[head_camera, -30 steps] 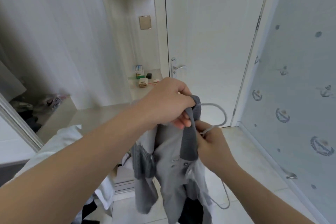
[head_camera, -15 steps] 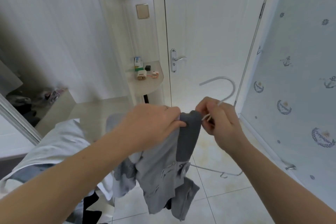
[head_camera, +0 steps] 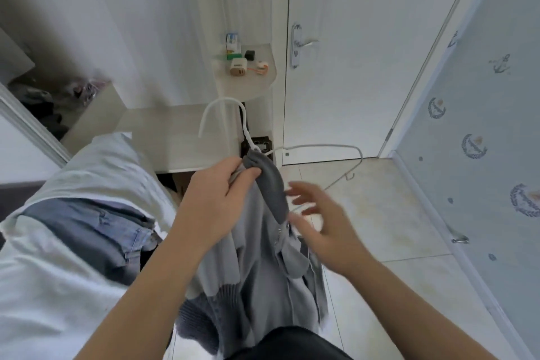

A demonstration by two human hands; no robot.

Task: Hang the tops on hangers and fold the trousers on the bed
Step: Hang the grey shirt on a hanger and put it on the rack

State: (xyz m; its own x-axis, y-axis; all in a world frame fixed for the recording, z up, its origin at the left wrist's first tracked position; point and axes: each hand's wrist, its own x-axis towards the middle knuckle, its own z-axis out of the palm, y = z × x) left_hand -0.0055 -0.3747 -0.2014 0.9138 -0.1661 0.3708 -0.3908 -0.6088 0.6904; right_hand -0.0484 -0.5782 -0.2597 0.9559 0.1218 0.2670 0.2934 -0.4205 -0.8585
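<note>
Fingers [head_camera: 249,173] grip cardigan [head_camera: 263,257], hanger [head_camera: 223,99] above, jeans [head_camera: 96,231] beside

a white door [head_camera: 350,52] with a metal handle [head_camera: 301,43] stands shut. beside it a rounded shelf [head_camera: 251,86] carries a small box [head_camera: 233,43], a black cube [head_camera: 250,55] and a white charger [head_camera: 238,66]. the floor [head_camera: 394,213] is tiled.

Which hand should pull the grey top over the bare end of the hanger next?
Probably the right. The right hand is free, fingers loose, beside the grey top and just below the bare side of the hanger. The left hand grips the collar, holding everything up.
</note>
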